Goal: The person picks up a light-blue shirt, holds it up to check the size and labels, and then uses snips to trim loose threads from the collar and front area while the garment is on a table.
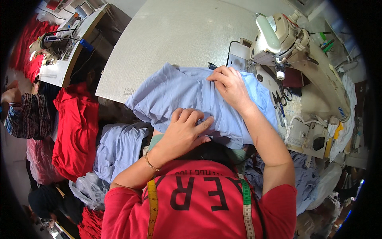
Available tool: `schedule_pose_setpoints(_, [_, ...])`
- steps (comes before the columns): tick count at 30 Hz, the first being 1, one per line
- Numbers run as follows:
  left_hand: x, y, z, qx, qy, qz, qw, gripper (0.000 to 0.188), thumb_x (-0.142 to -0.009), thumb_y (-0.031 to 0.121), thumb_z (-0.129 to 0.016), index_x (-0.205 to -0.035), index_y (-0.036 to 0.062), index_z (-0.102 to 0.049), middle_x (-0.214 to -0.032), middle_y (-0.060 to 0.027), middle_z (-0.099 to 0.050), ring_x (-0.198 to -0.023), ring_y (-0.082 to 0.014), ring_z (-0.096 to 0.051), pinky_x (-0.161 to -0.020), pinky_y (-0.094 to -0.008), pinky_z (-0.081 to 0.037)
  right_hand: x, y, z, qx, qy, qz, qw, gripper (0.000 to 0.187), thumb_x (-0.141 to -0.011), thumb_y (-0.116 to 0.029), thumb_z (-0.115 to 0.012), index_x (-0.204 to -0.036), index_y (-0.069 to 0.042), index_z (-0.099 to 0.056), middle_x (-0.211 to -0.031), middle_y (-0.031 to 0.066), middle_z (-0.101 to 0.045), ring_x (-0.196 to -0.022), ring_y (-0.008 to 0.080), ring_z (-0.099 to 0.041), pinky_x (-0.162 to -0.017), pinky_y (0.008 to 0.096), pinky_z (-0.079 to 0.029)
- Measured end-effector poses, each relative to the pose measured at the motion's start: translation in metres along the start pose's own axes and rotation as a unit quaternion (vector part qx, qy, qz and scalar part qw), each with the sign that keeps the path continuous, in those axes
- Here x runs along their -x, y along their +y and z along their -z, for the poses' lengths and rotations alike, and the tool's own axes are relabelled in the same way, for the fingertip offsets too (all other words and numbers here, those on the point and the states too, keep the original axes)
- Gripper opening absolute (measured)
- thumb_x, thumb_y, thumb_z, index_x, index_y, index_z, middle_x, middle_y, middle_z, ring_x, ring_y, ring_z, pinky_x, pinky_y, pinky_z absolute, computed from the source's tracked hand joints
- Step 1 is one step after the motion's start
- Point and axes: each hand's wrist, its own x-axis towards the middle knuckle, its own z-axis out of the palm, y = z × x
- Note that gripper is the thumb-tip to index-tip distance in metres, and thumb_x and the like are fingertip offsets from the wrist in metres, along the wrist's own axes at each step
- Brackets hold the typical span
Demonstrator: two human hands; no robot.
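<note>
A light blue piece of fabric [175,91], with soft folds, drapes over the near edge of the sewing table and down toward my lap. My right hand [230,87] pinches it near its upper edge, just left of the sewing machine's needle area. Lower down, my left hand [185,129] rests on the cloth with its fingers bent and apart, the thumb away from the index finger. The sewing machine [274,36] stands right of my right hand. Part of the cloth passes under my right wrist toward the metal needle plate [237,63].
Scissors [285,93] and small tools lie under the machine's arm. More light blue cloth [119,149] and red cloth [75,131] hang at my left. Another sewing machine [43,47] stands on a table at far left, near another person's arm [12,95]. A tape measure [152,207] hangs around my neck.
</note>
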Motion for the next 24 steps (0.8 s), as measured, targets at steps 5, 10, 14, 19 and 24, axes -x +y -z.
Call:
schedule_pose_setpoints(5, [0.002, 0.002, -0.001, -0.031, -0.011, 0.003, 0.999, 0.056, -0.073, 0.042, -0.07, -0.122, 0.0218, -0.056, -0.108, -0.008, -0.048, -0.104, -0.0276, -0.044, -0.092, -0.043, -0.034, 0.0, -0.001, 0.001, 0.003, -0.009, -0.002, 1.0, 0.015, -0.078, -0.005, -0.063, -0.089, -0.014, -0.067, -0.093, 0.0022, -0.059, -0.09, 0.0241, -0.055, -0.081, 0.037, -0.042])
schedule_pose_setpoints(10, [0.008, 0.004, -0.005, -0.036, 0.006, -0.004, 0.999, 0.057, -0.072, 0.045, -0.069, -0.123, 0.0221, -0.055, -0.11, -0.0098, -0.047, -0.107, -0.0283, -0.044, -0.094, -0.0448, -0.033, 0.001, 0.0, 0.0, 0.006, -0.008, -0.005, 1.0, 0.016, -0.078, -0.005, -0.062, -0.09, -0.014, -0.067, -0.094, 0.002, -0.059, -0.09, 0.0242, -0.055, -0.081, 0.037, -0.042])
schedule_pose_setpoints(14, [0.01, 0.007, -0.006, -0.035, 0.009, -0.001, 0.999, 0.057, -0.072, 0.044, -0.07, -0.123, 0.022, -0.055, -0.112, -0.0097, -0.048, -0.11, -0.0288, -0.043, -0.095, -0.046, -0.033, 0.001, 0.003, -0.002, 0.008, -0.002, -0.002, 1.0, 0.016, -0.078, -0.006, -0.062, -0.09, -0.015, -0.067, -0.094, 0.0016, -0.059, -0.09, 0.024, -0.055, -0.081, 0.0371, -0.043])
schedule_pose_setpoints(19, [0.012, 0.007, -0.009, -0.039, 0.009, -0.008, 0.999, 0.056, -0.073, 0.042, -0.07, -0.122, 0.0203, -0.056, -0.111, -0.0082, -0.05, -0.109, -0.0269, -0.045, -0.096, -0.0461, -0.032, 0.001, 0.002, -0.001, 0.005, 0.0, -0.004, 1.0, 0.016, -0.078, -0.006, -0.062, -0.089, -0.015, -0.068, -0.094, 0.0016, -0.06, -0.09, 0.024, -0.056, -0.08, 0.037, -0.043])
schedule_pose_setpoints(24, [0.004, 0.006, -0.003, -0.013, 0.007, -0.032, 0.999, 0.056, -0.075, 0.038, -0.071, -0.122, 0.0123, -0.054, -0.115, -0.0095, -0.051, -0.101, -0.0262, -0.049, -0.091, -0.0411, -0.037, 0.001, 0.001, -0.001, 0.011, -0.001, 0.0, 1.0, 0.017, -0.078, -0.005, -0.062, -0.089, -0.015, -0.068, -0.094, 0.0019, -0.06, -0.09, 0.0242, -0.056, -0.08, 0.0368, -0.043])
